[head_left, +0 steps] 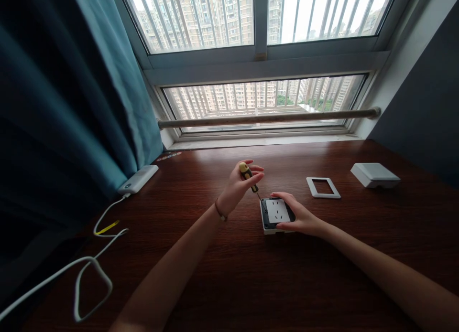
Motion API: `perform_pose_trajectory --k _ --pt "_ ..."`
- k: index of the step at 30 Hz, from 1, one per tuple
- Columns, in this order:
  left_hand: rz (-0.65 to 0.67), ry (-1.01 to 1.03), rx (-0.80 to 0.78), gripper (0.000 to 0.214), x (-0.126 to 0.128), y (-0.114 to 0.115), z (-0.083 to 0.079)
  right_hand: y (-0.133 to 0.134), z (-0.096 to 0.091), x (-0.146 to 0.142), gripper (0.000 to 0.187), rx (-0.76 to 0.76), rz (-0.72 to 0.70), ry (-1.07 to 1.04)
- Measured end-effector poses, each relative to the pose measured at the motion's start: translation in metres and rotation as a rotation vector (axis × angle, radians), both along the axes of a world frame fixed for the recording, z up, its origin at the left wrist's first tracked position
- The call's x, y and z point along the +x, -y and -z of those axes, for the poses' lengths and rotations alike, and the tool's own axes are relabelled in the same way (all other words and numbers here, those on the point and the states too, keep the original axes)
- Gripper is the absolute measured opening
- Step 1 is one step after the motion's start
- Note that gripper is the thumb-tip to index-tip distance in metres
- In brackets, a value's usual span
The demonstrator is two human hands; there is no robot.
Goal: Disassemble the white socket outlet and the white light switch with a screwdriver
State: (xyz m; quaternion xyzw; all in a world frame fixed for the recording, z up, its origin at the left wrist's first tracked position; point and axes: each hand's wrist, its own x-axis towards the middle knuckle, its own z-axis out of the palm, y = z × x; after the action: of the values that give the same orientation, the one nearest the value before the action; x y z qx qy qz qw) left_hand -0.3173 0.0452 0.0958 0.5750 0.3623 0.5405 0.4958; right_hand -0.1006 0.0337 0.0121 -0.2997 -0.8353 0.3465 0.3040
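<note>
My left hand is closed round a small screwdriver with a yellow and black handle. Its tip points down at the upper left corner of a wall socket. The socket has a white face in a dark frame and lies flat on the dark wooden table. My right hand rests on the socket's right side, fingers curled over its top edge, holding it in place.
A white socket cover frame lies to the right of the socket, with a white box further right. At the left lie a white power bank and a looping white cable. A teal curtain hangs left.
</note>
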Motion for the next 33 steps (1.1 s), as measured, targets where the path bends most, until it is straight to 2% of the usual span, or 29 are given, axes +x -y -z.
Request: perform_pose_trajectory --k 2,5,9,12,14,20,22,25,27,29,33 --pt "0.110 0.042 -0.058 0.054 -0.007 0.000 -0.002 0.000 0.000 0.000 0.080 0.002 0.002 0.000" --pt "0.253 0.066 -0.073 0.054 -0.015 0.000 -0.007 0.001 -0.001 0.000 0.080 0.006 0.006 0.004" --pt "0.359 0.011 -0.034 0.052 -0.018 0.003 -0.013 0.001 -0.001 0.000 0.080 0.011 0.008 0.011" --pt "0.353 -0.051 0.003 0.051 -0.015 0.004 -0.015 0.001 -0.002 0.000 0.079 0.013 0.008 0.011" --pt "0.298 -0.101 0.032 0.054 -0.011 0.005 -0.014 0.002 -0.002 0.000 0.079 0.016 0.008 0.009" --pt "-0.104 -0.365 0.179 0.067 0.001 0.007 0.001 0.002 -0.002 0.000 0.079 0.012 0.007 0.009" --pt "-0.054 -0.364 0.179 0.063 0.003 0.008 0.003 0.002 -0.002 0.000 0.079 0.009 0.008 0.007" --pt "0.222 -0.208 0.085 0.047 0.003 0.010 -0.001 0.003 -0.003 0.000 0.078 0.006 0.008 0.008" --pt "0.346 -0.111 0.025 0.041 0.001 0.011 -0.005 0.003 -0.003 0.000 0.078 0.006 0.009 0.011" --pt "0.366 -0.081 -0.001 0.040 0.000 0.010 -0.007 0.003 -0.003 0.000 0.079 0.004 0.012 0.013" --pt "0.278 -0.107 -0.013 0.049 0.001 0.008 -0.003 0.003 -0.002 0.000 0.080 0.006 0.013 0.007"
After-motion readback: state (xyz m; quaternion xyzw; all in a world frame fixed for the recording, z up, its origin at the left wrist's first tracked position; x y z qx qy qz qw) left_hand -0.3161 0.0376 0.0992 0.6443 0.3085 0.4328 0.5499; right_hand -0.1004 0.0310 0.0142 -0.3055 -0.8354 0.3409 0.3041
